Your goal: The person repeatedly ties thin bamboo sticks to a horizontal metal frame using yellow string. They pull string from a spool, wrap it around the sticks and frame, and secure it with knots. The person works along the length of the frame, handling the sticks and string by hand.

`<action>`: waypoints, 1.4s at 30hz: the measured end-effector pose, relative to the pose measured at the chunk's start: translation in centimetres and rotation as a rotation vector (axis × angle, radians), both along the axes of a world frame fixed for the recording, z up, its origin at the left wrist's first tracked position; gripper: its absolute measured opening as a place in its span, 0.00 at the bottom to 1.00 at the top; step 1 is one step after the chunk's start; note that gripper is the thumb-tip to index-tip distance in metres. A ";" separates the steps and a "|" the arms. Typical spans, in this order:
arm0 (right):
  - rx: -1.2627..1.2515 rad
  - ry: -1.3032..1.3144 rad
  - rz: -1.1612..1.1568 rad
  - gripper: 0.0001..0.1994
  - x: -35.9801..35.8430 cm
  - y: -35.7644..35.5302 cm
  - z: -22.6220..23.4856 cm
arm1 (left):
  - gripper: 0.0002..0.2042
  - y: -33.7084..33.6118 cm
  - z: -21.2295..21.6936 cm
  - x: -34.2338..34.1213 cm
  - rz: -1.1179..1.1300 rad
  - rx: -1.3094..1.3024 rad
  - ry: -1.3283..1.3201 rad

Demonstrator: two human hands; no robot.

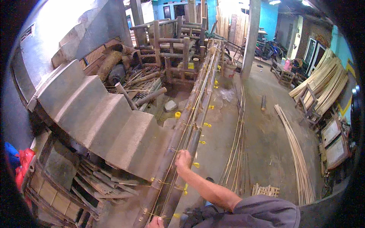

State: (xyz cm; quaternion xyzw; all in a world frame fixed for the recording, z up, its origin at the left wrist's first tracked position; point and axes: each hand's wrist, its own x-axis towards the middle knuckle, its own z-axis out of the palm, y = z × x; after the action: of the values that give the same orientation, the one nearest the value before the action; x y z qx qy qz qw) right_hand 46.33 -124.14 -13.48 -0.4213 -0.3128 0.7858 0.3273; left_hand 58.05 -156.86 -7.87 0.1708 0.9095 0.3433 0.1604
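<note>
Two long dark bamboo poles [192,141] run side by side away from me, with thin pale strips [189,129] stretched lengthwise between them. Yellow cords cross the poles at intervals, and small yellow bundles [195,165] hang along the right side. My right hand [183,159] is closed over the gap between the poles, beside a crossing cord. Whatever it grips is hidden by the fingers. At the lower edge, my left hand [156,222] shows only in part, close to the left pole. Its fingers look closed near a thin strip, and their contents cannot be made out.
Concrete steps [114,131] rise to the left. Stacked wood pieces [102,182] lie below them. Bamboo frames [171,53] stand at the far end. Loose strips [294,155] lie on the floor at right, near a small slatted piece [265,190]. A pillar [251,40] stands beyond.
</note>
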 end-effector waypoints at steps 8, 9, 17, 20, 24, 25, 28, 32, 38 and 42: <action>0.516 -0.414 0.771 0.17 13.7 1.1 -4.3 | 0.23 -12.2 10.0 -0.8 0.258 0.002 -0.513; 0.567 -0.586 0.738 0.19 16.7 2.9 -8.7 | 0.23 -11.6 11.2 -1.0 0.282 -0.006 -0.529; 0.342 -1.475 0.667 0.13 42.7 13.6 -27.5 | 0.23 -3.8 11.2 -6.5 0.314 -0.436 -0.105; 0.186 -1.468 0.901 0.14 45.7 17.4 -30.3 | 0.23 -1.2 10.7 -7.0 0.368 -0.573 0.006; 0.149 -1.367 1.017 0.15 42.8 27.0 -34.7 | 0.22 20.4 5.1 -14.1 0.185 -0.126 -0.271; 0.159 -1.341 0.998 0.15 40.3 30.9 -35.6 | 0.21 32.1 7.2 -13.4 0.142 -0.339 -0.274; 0.241 -1.241 1.131 0.16 35.4 39.7 -35.6 | 0.16 52.0 8.5 -7.2 -0.203 0.509 -0.404; 0.990 -1.231 1.264 0.17 32.9 57.5 -41.6 | 0.09 73.2 5.6 -4.8 -1.123 0.324 -0.103; 0.538 -0.611 0.307 0.15 16.6 82.3 -23.9 | 0.06 94.8 13.8 -8.2 -1.461 0.607 0.317; 0.715 -0.749 0.430 0.14 18.1 90.8 -18.1 | 0.09 106.6 20.1 -10.3 -1.428 1.081 0.441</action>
State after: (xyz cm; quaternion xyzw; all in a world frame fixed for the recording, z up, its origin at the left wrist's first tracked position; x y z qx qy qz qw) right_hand 64.48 -33.35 -31.63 -0.4612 -0.7334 0.4768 0.1487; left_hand 47.75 -50.28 12.23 0.8047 0.3143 0.5006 0.0557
